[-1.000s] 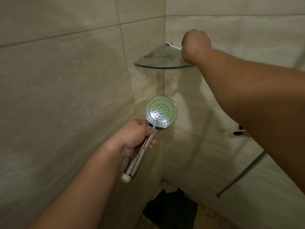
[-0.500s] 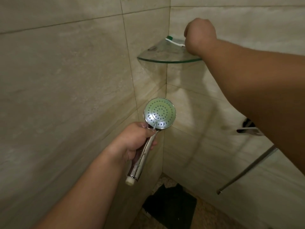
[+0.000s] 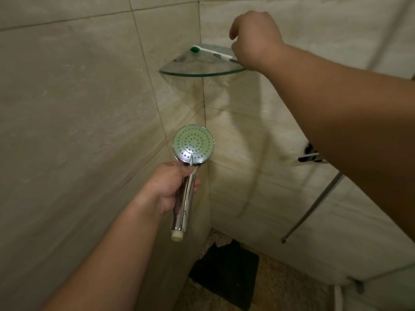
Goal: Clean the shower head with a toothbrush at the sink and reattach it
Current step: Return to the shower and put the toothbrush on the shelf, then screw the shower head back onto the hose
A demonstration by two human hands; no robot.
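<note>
Shower head (image 3: 193,146) detached from hose, held upright mid-frame by chrome handle in left hand (image 3: 167,187), fingers wrapped round; rigid, light, likely slick when wet, so handle is the safe hold. Toothbrush (image 3: 213,52) thin, light, pinched at handle end by right hand (image 3: 254,39) over glass corner shelf (image 3: 202,74). Loose hose (image 3: 314,205) dangling at right wall.

Left hand (image 3: 167,188) gripping low; right hand (image 3: 256,39) raised, pinching.

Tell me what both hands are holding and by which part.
Left hand grips the shower head by its chrome handle; right hand holds the toothbrush by its handle end.
</note>
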